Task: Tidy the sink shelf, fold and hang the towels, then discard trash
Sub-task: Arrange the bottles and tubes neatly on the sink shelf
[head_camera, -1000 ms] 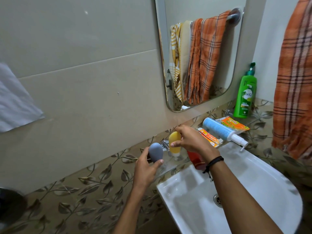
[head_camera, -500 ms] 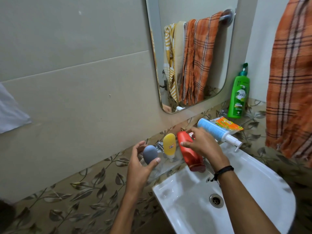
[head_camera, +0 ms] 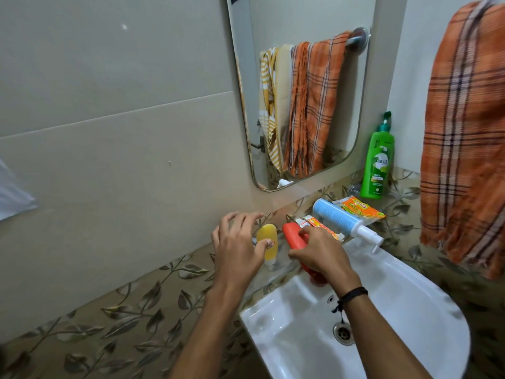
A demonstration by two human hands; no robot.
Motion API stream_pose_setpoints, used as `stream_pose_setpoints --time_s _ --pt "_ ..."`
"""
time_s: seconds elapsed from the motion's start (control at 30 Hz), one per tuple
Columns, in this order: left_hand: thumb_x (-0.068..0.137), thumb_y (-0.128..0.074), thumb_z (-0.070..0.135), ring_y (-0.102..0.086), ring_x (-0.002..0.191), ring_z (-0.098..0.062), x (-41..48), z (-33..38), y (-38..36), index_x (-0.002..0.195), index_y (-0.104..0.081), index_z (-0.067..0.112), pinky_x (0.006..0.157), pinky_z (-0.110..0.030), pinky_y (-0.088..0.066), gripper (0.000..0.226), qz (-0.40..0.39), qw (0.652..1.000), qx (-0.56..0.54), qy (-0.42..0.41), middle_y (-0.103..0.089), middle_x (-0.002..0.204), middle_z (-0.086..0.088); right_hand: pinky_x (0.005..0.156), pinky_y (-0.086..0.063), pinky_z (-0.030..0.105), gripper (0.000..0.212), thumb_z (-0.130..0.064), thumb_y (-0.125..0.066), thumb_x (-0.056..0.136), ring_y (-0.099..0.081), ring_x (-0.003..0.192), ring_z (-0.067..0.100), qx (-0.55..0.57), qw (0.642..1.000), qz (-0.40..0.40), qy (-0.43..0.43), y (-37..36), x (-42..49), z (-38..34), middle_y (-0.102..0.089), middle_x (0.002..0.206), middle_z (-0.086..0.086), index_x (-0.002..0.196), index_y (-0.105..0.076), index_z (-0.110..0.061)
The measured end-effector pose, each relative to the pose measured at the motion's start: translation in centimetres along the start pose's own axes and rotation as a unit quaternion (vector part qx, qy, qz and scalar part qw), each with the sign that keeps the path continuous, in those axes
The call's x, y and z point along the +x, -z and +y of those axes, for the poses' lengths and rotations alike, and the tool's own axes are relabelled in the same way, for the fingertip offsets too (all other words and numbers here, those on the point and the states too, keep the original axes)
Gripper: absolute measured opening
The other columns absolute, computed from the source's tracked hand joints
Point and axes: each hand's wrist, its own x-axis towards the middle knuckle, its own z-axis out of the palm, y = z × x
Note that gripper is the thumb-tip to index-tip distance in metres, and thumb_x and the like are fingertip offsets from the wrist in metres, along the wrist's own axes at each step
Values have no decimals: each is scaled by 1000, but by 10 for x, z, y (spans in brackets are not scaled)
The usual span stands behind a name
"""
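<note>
The right hand [head_camera: 319,255] curls its fingers and thumb round a smooth red plastic bottle [head_camera: 293,236], which leans from the shelf toward the glossy white sink [head_camera: 410,310]. The left hand [head_camera: 237,250] is spread, fingers loosely bent and gripping nothing visible; its thumb tip touches a rounded yellow bottle [head_camera: 269,242] standing cap down on the clear glass shelf [head_camera: 277,274]. Just right of the red bottle lie crinkled orange sachets [head_camera: 319,224], then 1 pale blue cylinder-shaped pump bottle [head_camera: 336,214] on its side, against a shiny orange packet [head_camera: 358,209]. A tall green pump bottle [head_camera: 378,162] stands upright beyond. A coarse orange checked towel [head_camera: 464,132] with a fringed edge hangs at the right.
</note>
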Motion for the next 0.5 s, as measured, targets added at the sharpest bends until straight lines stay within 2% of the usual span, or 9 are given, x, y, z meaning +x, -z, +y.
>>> stream_pose_setpoints --time_s 0.07,0.13,0.2,0.27,0.37,0.5 --pt "79 -79 25 -50 113 -22 -10 6 -4 116 -68 26 93 -36 -44 38 79 994 -9 -78 -67 115 7 82 -49 32 59 -43 -78 73 -65 108 28 6 1000 -18 -12 17 1 2 -70 120 8 127 -65 -24" --pt "82 -77 13 -53 104 -20 -25 16 -15 108 -71 18 89 -29 -46 28 112 983 -46 -135 -68 108 2 82 -50 30 54 -42 -78 73 -67 104 25 -1 999 -48 -22 36 4 4 -73 116 6 124 -69 -25" --pt "84 -72 5 -58 100 -18 -38 24 -35 108 -69 16 87 -29 -50 26 70 984 -114 -121 -67 106 2 83 -52 30 46 -40 -79 74 -67 101 23 -14 997 -76 -26 52 7 3 -73 111 5 118 -72 -26" --pt "86 -65 4 -64 97 -17 -47 29 -53 114 -65 21 84 -34 -55 33 8 983 -173 -63 -65 110 6 82 -52 29 42 -40 -78 75 -66 96 20 -23 994 -102 -27 61 9 2 -71 106 3 114 -73 -27" --pt "86 -59 6 -64 110 -18 -55 32 -73 131 -59 25 89 -35 -56 49 -60 984 -166 -14 -61 128 9 77 -49 27 40 -46 -78 76 -64 93 19 -32 990 -137 -25 66 10 1 -67 104 0 111 -73 -28" --pt "82 -66 5 -45 140 -11 -43 46 -92 149 -45 28 106 -33 -49 74 -100 979 -177 2 -41 156 13 73 -51 27 36 -46 -79 74 -67 90 18 -33 988 -149 -13 80 20 0 -72 102 2 103 -75 -25"
